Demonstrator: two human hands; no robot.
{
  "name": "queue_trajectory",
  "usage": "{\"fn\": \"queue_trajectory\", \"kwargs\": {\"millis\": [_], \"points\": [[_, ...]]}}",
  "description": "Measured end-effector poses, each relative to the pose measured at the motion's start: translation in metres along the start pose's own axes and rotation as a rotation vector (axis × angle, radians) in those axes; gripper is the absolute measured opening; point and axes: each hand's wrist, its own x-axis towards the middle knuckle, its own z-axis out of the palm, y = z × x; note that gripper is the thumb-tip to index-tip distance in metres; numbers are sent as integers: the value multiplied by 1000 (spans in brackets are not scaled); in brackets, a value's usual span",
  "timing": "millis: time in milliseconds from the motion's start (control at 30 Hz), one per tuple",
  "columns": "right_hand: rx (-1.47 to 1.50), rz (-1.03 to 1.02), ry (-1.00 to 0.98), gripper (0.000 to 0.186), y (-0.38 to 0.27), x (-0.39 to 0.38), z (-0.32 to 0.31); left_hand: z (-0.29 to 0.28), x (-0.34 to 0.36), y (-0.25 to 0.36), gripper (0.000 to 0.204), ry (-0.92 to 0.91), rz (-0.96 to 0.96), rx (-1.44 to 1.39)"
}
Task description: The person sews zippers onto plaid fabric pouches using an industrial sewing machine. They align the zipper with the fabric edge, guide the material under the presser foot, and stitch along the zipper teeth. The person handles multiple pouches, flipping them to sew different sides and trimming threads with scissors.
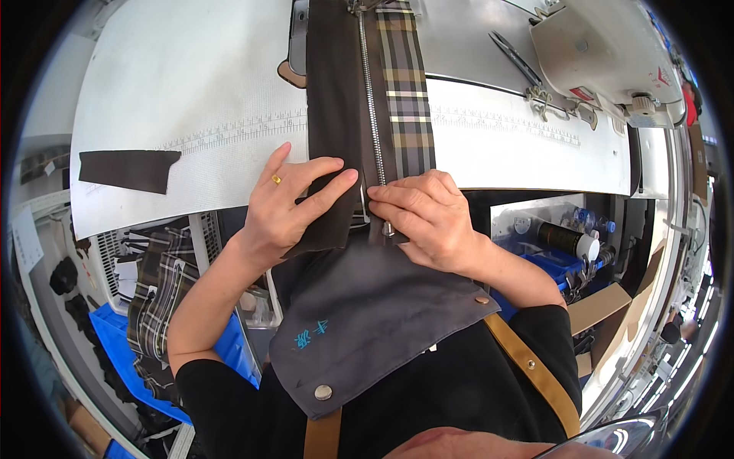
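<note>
Dark brown fabric (330, 99) runs toward me from a sewing machine's presser foot (357, 8). Along it lies a metal zipper (370, 99), with a plaid strip (409, 107) to its right. My left hand (294, 200), wearing a gold ring, rests on the brown fabric left of the zipper; its fingers are stretched out and the tips are apart. My right hand (432, 218) is closed on the zipper's near end, thumb and fingers pinched at its edge. The zipper's pull hangs just below those fingertips. What lies under both palms is hidden.
A loose brown fabric piece (126, 170) lies on the white table (191, 84) at left. Tweezers (516, 57) and small scissors (540, 99) sit beside the machine head (604, 53). Plaid pieces (160, 291) overhang a blue bin (111, 321). A cardboard box (612, 310) stands lower right.
</note>
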Motion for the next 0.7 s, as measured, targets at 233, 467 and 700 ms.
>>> {"fn": "queue_trajectory", "kwargs": {"millis": [233, 467, 700], "points": [[-7, -70, 26, 39, -1, 4, 1, 0, 0, 0, 35, 5, -2, 2], [-47, -119, 22, 33, -2, 5, 11, -1, 3, 3, 36, -24, -23, -11], [19, -149, -53, 29, 3, 1, 3, -4, 7, 6, 34, -111, -38, 13]]}}
